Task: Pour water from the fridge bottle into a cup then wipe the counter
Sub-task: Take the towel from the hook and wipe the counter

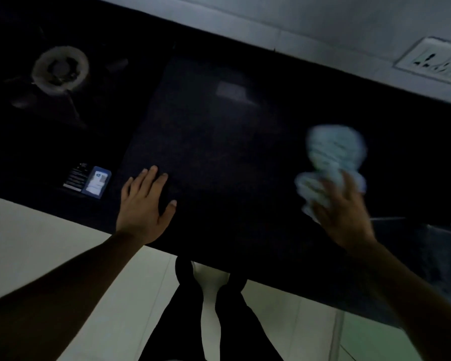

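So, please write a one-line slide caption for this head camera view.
Right hand presses a light cloth on the dark counter while the left hand rests flat near its front edge.

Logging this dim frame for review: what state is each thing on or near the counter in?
Cloth: crumpled, blurred, under the right hand.
Left hand: flat, open on the counter.
Burner: no flame visible.
Wall socket: nothing plugged in.
Blue card: lying flat.

A gas burner (60, 69) was seen at the far left. A wall socket (433, 61) was mounted at the upper right. Two small cards (87, 180) were laid side by side near the front edge.
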Tool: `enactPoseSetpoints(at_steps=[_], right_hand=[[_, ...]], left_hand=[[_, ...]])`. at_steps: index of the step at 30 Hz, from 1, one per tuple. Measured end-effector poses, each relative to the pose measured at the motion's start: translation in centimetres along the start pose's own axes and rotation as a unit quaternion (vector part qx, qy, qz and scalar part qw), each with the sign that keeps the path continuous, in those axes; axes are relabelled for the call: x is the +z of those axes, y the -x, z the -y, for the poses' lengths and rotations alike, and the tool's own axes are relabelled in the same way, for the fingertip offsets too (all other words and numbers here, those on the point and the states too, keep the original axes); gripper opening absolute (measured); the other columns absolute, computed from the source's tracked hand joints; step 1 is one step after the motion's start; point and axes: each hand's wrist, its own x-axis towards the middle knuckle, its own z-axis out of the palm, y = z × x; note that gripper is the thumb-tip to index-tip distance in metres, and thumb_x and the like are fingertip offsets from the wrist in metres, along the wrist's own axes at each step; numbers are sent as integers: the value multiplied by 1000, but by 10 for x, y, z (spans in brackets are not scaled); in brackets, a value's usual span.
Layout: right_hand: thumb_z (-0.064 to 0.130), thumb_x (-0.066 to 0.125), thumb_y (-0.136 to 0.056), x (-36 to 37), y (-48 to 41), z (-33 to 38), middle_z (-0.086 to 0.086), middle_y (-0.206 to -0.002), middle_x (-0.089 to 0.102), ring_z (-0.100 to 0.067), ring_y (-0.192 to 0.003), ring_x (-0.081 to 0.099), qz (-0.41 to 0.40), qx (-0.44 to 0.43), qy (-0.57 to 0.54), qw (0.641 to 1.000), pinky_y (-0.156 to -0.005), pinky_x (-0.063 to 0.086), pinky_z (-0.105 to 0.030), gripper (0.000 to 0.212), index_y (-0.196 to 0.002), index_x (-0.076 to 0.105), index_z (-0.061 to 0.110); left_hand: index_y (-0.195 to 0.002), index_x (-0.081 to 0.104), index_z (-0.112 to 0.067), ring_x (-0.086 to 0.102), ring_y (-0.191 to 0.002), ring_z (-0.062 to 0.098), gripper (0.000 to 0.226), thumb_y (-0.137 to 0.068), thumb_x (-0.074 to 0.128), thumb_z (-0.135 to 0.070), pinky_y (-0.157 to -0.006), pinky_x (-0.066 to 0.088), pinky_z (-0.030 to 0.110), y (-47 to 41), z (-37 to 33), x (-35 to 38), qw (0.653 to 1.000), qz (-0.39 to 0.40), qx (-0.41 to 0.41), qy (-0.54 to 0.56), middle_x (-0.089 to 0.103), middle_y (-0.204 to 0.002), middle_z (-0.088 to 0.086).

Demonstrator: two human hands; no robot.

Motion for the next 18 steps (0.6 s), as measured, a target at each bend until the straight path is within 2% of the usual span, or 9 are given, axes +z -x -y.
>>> enactPoseSetpoints(at_steps=[3, 6, 8, 10, 12, 13, 16, 17, 18], right_hand=[[68, 34, -90, 22, 119, -44, -19, -159, 20, -33, -144, 19, -10, 203, -35, 979, -119, 22, -48, 79, -151, 32, 20], [57, 31, -99, 62, 161, 13, 0, -160, 27, -32, -148, 21, -46, 272, -151, 949, -117, 18, -65, 55, -152, 22, 46], [47, 37, -104, 76, 141, 76, 20, -151, 39, -9, -144, 33, -80, 246, -251, 933, -121, 16, -60, 40, -144, 40, 52], [64, 42, -97, 86, 112, 140, 6, -143, 51, -13, -130, 52, -50, 213, -440, 871, -109, 37, -57, 48, -137, 54, 40], [69, 40, -94, 79, 70, 194, -14, -145, 49, -35, -132, 48, -97, -78, -454, 882, -108, 35, -56, 62, -141, 50, 29], [65, 47, -91, 76, 50, 211, -22, -152, 39, -46, -139, 35, -43, -216, -310, 925, -112, 27, -60, 65, -144, 46, 26], [62, 53, -84, 60, -22, 211, -23, -156, 33, -46, -144, 27, 312, -250, -290, 869, -116, 20, -60, 66, -142, 50, 31], [61, 50, -88, 50, -41, 191, -20, -150, 41, -43, -137, 40, 374, -220, -350, 830, -110, 30, -57, 56, -138, 51, 34], [58, 49, -91, 36, -61, 166, -18, -140, 49, -40, -124, 53, 288, -230, -353, 860, -98, 39, -53, 48, -132, 53, 33]], left_hand=[[-147, 40, -18, 26, -149, 31, 68, -89, 42, -54, -120, 14, 53, 0, 0, 0, 1000, 2, -8, -4, 34, -160, 11], [-146, 40, -18, 28, -148, 31, 67, -89, 44, -54, -120, 15, 53, -1, 0, 0, 1000, 1, -6, -9, 35, -159, 11], [-146, 41, -18, 28, -148, 32, 66, -90, 44, -54, -120, 16, 53, -1, 0, 1, 1000, -2, -3, -11, 35, -159, 11], [-146, 40, -18, 28, -147, 32, 67, -90, 43, -54, -120, 16, 54, -1, 1, 1, 1000, -2, -4, -13, 35, -159, 11], [-146, 41, -17, 29, -147, 33, 67, -90, 43, -54, -119, 16, 53, -2, 1, 1, 1000, 0, -5, -16, 36, -158, 12], [-144, 42, -16, 30, -146, 34, 66, -89, 44, -52, -119, 16, 53, -1, 1, 1, 1000, 0, -4, -15, 38, -156, 13], [-132, 47, -10, 39, -138, 37, 61, -86, 44, -50, -118, 20, 54, -1, 1, -1, 1000, -10, 1, -6, 50, -142, 20], [-132, 47, -10, 39, -137, 37, 60, -86, 44, -50, -117, 20, 54, -2, 0, 0, 1000, -14, 1, -7, 50, -142, 20], [-135, 46, -12, 36, -140, 37, 61, -87, 44, -50, -118, 19, 54, -2, 1, 0, 1000, -14, 0, -10, 47, -147, 18]])
